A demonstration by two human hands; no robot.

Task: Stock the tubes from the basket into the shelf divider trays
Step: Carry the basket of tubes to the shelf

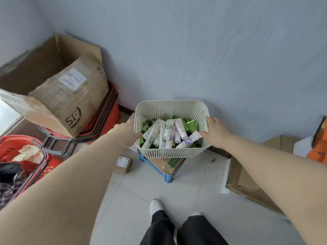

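A cream slotted plastic basket (pixel 169 152) stands on a blue stool with a cardboard piece under it, close to the wall. Inside lie several tubes (pixel 168 133), white ones with green or purple prints and some green ones. My left hand (pixel 127 131) grips the basket's left wall, thumb over the rim. My right hand (pixel 215 131) grips the right wall, thumb inside near a purple-printed tube. No shelf or divider tray is in view.
A big open cardboard box (pixel 58 96) rests on stacked red shopping baskets (pixel 109 112) at the left. Another red basket (pixel 23 152) holds clothes. A small parcel (pixel 123 164) lies on the tile floor. Flattened cardboard (pixel 247 184) lies at the right. My feet are below.
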